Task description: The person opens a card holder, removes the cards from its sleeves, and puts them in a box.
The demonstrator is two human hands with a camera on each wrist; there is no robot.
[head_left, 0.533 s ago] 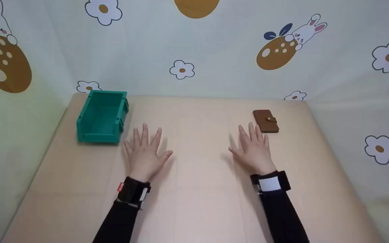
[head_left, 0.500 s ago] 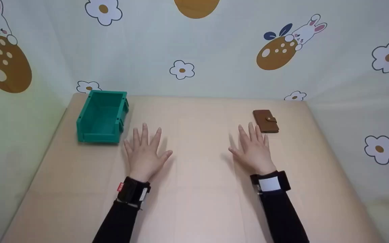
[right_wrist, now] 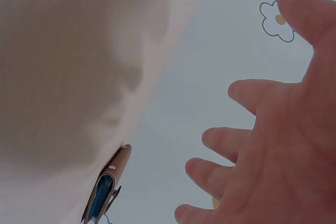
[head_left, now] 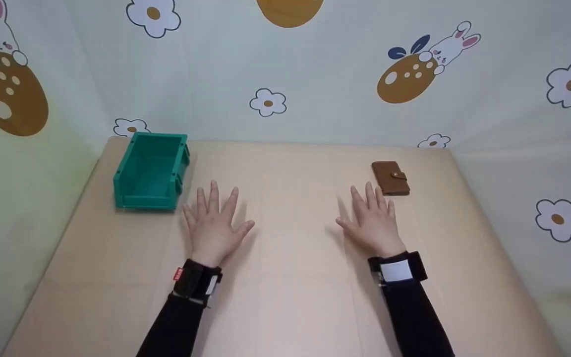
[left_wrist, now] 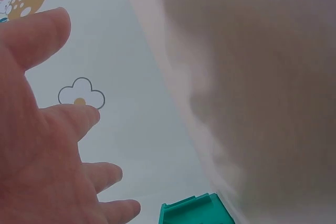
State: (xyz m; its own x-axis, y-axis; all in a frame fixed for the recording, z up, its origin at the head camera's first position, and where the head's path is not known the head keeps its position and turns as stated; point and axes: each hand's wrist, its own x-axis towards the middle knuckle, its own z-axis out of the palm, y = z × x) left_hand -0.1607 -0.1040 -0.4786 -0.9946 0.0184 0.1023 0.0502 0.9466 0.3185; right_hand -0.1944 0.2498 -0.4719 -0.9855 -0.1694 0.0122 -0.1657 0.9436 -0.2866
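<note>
My left hand [head_left: 212, 230] is held palm down over the table with its fingers spread and nothing in it. Just beyond it to the left stands a green plastic bin [head_left: 145, 202], low at the front; a corner of the bin [left_wrist: 197, 211] shows in the left wrist view. On the right, my right hand [head_left: 375, 225] also has its fingers spread and holds nothing. Its fingertips come close to a brown snap-strap card wallet [head_left: 388, 177] lying on the table. The right wrist view catches the wallet [right_wrist: 107, 182] edge-on, with blue showing inside.
A pale tan cover lies over the table [head_left: 290, 297]. Light cloth walls [head_left: 216, 64] printed with flowers and rabbits rise at the back and on both sides. The bin is near the back left corner, the wallet toward the back right.
The right fingertips have drawn back very slightly from the wallet. The left hand, bin and wallet stay as they were; the whole view has shifted a hair.
</note>
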